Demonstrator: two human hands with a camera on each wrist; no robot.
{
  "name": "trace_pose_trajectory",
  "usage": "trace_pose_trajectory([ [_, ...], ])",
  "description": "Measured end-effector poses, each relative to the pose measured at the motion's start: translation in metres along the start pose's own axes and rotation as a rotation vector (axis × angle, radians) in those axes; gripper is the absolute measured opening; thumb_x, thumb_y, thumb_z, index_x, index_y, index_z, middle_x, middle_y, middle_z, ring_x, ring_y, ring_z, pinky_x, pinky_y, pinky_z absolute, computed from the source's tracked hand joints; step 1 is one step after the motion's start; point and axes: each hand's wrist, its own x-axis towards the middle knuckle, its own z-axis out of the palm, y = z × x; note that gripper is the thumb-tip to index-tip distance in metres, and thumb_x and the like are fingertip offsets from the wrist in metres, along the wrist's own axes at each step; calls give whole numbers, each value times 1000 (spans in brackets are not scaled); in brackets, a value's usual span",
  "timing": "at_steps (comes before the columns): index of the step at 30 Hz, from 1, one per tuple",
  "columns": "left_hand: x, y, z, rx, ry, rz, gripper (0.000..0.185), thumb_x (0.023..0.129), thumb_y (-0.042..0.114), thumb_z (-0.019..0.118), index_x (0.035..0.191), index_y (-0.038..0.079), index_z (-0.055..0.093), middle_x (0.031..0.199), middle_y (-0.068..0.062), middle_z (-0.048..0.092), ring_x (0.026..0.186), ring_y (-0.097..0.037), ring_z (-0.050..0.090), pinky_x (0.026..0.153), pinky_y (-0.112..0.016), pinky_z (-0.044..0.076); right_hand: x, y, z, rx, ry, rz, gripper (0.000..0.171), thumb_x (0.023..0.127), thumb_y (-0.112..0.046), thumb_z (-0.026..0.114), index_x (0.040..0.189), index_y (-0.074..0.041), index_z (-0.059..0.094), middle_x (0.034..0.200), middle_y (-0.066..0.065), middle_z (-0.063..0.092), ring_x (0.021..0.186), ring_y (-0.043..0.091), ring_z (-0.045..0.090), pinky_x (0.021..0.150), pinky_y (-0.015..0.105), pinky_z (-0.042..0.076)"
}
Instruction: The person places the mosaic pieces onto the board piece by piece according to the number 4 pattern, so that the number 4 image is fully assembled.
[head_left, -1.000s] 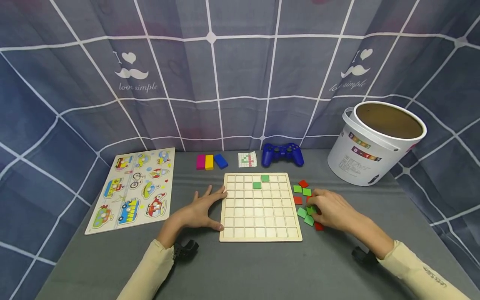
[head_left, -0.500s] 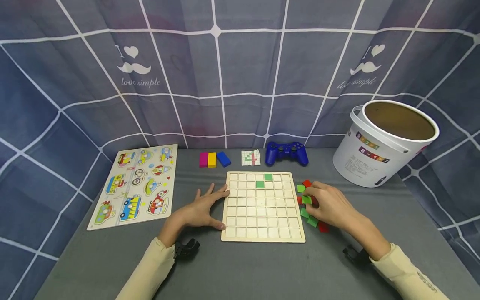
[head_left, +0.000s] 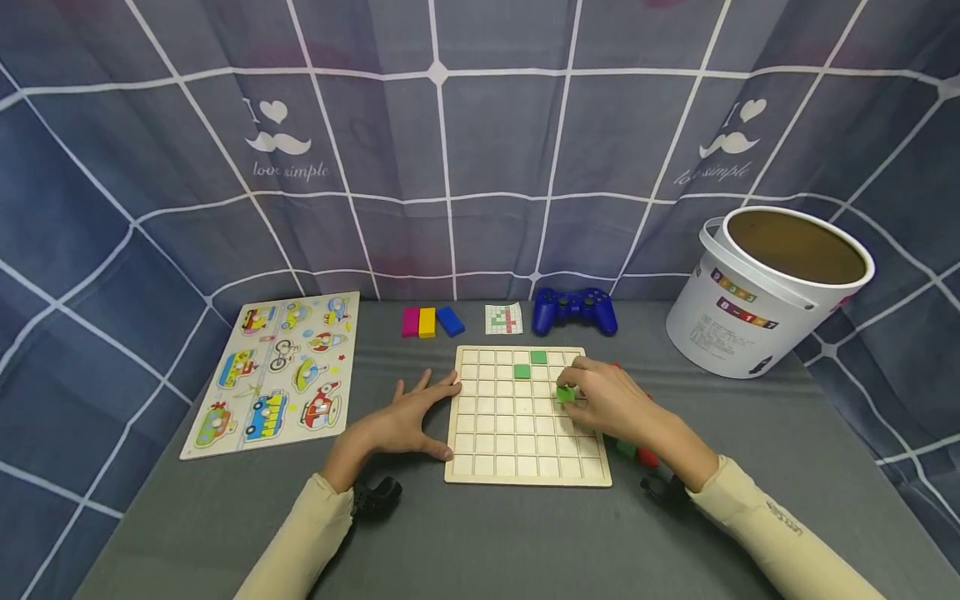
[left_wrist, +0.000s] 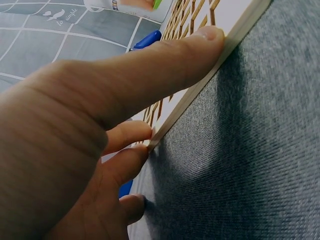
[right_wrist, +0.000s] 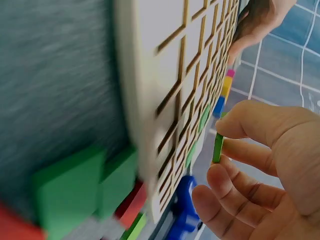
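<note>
A pale wooden grid board (head_left: 517, 447) lies on the grey table, with one green tile (head_left: 538, 357) in its top row and another green tile (head_left: 522, 372) one row down to the left. My left hand (head_left: 399, 427) is spread at the board's left side, thumb and fingertips touching its edge. Over the right part of the grid, my right hand (head_left: 618, 404) pinches a green square tile (right_wrist: 218, 148) between thumb and index finger; in the right wrist view it stands edge-on above the board. Loose green tiles (right_wrist: 70, 192) and red tiles (head_left: 647, 457) lie beside the board, partly hidden by the right hand.
Behind the board are a small pattern card (head_left: 503, 318), a blue game controller (head_left: 574, 311) and magenta, yellow and blue blocks (head_left: 427, 322). A picture puzzle board (head_left: 273, 375) lies left; a white bucket (head_left: 738, 325) stands back right. A tiled-print curtain (head_left: 495, 150) hangs behind.
My right hand has taken a green tile from the loose pile and moved left with it over the grid. The left hand has stayed at the board's edge.
</note>
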Motion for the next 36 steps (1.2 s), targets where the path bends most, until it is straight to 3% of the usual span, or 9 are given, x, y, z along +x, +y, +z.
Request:
trace_pose_trajectory([
  [7, 1, 1, -2, 13, -5, -17, 104, 74, 34, 90, 158, 14, 31, 167, -3, 12, 150, -39, -6, 110, -70, -11, 32, -11, 7, 9, -60, -12, 19, 81, -12, 78, 100, -12, 75, 89, -3, 60, 60, 8, 46, 49, 24, 39],
  [15, 3, 4, -3, 22, 1, -29, 104, 74, 35, 90, 158, 15, 32, 167, -1, 12, 151, -37, -5, 111, -69, -10, 57, -18, 18, 20, -73, -63, 17, 76, -6, 73, 92, -13, 73, 79, 0, 56, 63, 10, 43, 56, 28, 38],
  [25, -4, 1, -3, 21, 4, -30, 104, 74, 35, 90, 158, 14, 32, 167, -3, 12, 151, -39, -5, 110, -70, -9, 76, -26, 36, 4, -126, -82, 12, 76, -7, 74, 80, -16, 67, 75, -3, 50, 63, 10, 42, 53, 27, 34],
  [31, -3, -1, -3, 24, 14, -12, 104, 74, 36, 90, 158, 13, 32, 167, -5, 13, 150, -41, -4, 109, -72, -8, 84, -28, 39, -7, -132, -113, 22, 77, -8, 75, 69, -22, 59, 71, -5, 47, 64, 10, 41, 53, 27, 34],
  [36, 1, 0, -3, 26, -1, -12, 104, 75, 38, 89, 158, 15, 32, 167, -3, 12, 150, -39, -4, 109, -71, -9, 85, -29, 36, 8, -146, -109, 14, 79, -11, 77, 75, -19, 67, 76, -3, 55, 67, 11, 46, 56, 29, 40],
])
